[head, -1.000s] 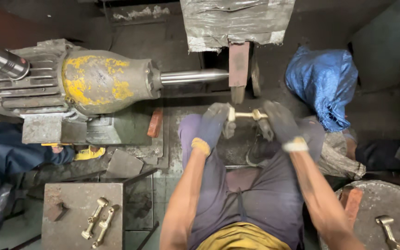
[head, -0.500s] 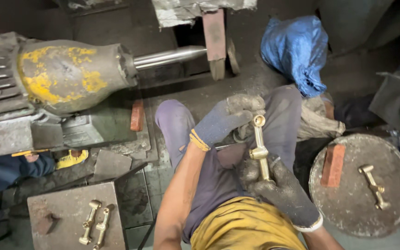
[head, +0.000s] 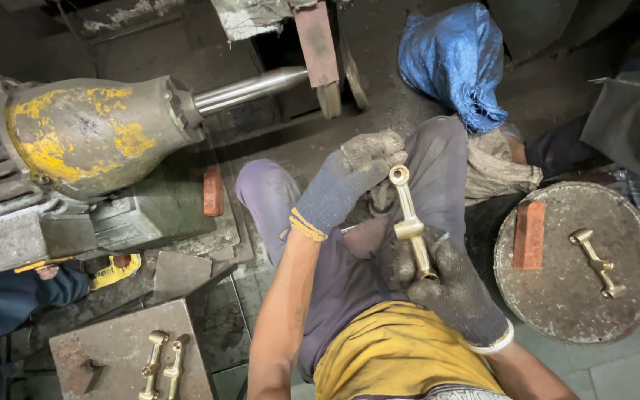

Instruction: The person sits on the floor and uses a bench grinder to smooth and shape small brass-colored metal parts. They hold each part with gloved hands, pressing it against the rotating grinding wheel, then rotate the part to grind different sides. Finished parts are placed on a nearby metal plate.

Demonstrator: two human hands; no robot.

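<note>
A big yellow-stained motor (head: 90, 137) fills the nine to eleven o'clock side. At three o'clock sits a round metal stand (head: 557, 296), bearing a brick (head: 529, 235) and a brass fitting (head: 596, 262). Dead centre, over the lap, the gloved right hand (head: 450, 285) is clenched around the lower end of a brass rod (head: 411, 222); the gloved left hand (head: 346, 181) pinches its ringed top.

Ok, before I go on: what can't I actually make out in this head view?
- Lower end of the brass fitting: covered by the gloved right hand.
- Left hand: whether its fingertips touch the fitting's ring is unclear.
- Buffing wheel: its top is hidden under the guard.
- Two brass parts on the block, bottom left: cut off by the frame's edge.
</note>
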